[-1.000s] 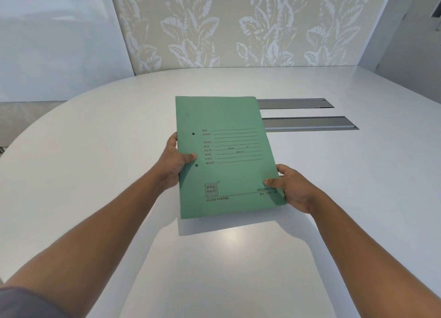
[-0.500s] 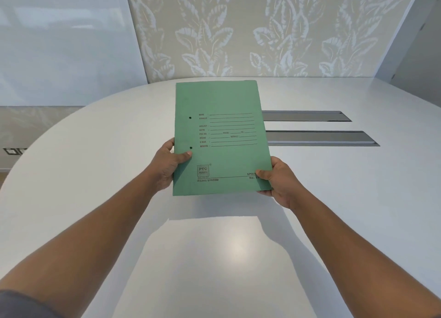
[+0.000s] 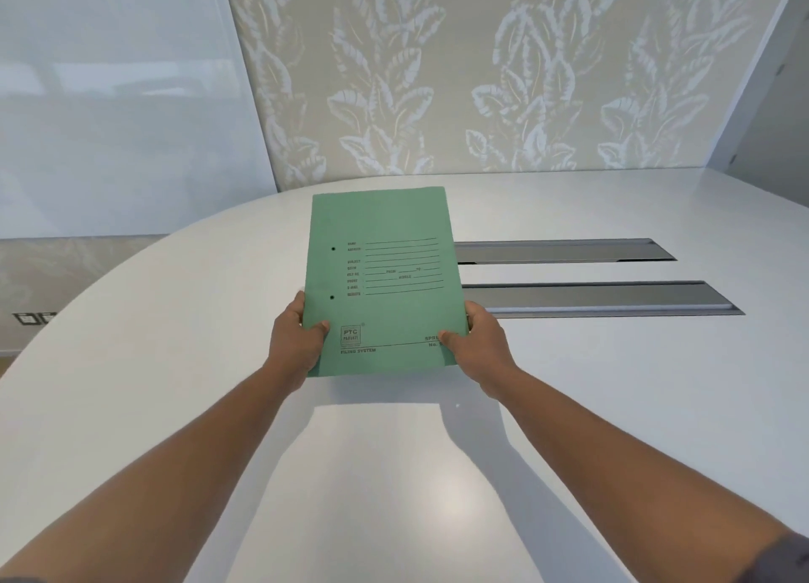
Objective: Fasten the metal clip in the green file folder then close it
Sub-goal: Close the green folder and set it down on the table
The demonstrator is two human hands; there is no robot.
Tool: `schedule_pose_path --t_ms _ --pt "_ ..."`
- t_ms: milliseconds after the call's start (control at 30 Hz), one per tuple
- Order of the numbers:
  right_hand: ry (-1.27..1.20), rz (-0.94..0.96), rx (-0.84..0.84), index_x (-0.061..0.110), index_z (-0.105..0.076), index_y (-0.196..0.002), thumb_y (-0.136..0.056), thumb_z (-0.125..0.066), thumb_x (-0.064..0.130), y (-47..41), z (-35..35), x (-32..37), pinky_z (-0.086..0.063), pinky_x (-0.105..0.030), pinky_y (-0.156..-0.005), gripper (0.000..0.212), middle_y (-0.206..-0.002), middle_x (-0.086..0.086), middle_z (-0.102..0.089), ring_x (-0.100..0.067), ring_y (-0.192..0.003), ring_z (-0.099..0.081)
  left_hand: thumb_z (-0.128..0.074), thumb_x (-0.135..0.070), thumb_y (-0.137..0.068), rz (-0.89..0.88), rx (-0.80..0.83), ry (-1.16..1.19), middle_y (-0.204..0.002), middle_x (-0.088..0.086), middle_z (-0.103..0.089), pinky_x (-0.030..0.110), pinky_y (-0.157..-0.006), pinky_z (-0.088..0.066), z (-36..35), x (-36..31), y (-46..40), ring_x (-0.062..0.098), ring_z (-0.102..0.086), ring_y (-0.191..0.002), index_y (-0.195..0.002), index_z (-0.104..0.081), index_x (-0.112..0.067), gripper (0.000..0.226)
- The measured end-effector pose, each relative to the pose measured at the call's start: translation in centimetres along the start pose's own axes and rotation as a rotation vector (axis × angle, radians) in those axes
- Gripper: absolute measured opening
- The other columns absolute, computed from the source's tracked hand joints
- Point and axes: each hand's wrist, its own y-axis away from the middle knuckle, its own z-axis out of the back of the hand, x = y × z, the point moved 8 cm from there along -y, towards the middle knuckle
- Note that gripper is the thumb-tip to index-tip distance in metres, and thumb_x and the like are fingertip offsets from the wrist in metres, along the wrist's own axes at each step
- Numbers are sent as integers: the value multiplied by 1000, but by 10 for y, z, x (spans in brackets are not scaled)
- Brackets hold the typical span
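The green file folder [image 3: 385, 267] is closed, its printed front cover facing me, with two small holes near its left edge. It is held tilted up above the white table [image 3: 175, 320]. My left hand [image 3: 294, 346] grips its lower left edge, thumb on the cover. My right hand [image 3: 479, 342] grips its lower right corner, thumb over the printed text. The metal clip is hidden inside the folder.
Two long grey metal slot covers [image 3: 569, 250] [image 3: 604, 298] are set into the table, to the right of and behind the folder. A leaf-patterned wall panel [image 3: 481, 79] rises behind the table. A glossy white wall stands at the left.
Both hands have lifted the folder off the table and pushed it away from me. The left hand slid down toward the lower left corner. The view has tilted upward.
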Motion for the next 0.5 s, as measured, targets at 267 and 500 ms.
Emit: schedule_pose_path --t_ms 267,500 --pt "265 1 5 30 -60 -122 -83 -73 24 -46 -33 -23 -55 -39 -87 41 -112 7 -73 -22 -100 -66 -56 -14 -100 41 -162 -235 -139 6 -61 30 -85 -49 -2 30 -46 23 -61 -101 -145 -53 -9 45" --pt "557 -23 40 34 -53 -123 -85 -66 42 -76 -62 -39 -33 -41 -84 42 -108 8 -71 -27 -108 -59 -68 -32 -94 -29 -138 -521 -125 16 -63 32 -86 -44 -3 58 -75 34 -61 -109 -126 -67 -1 44"
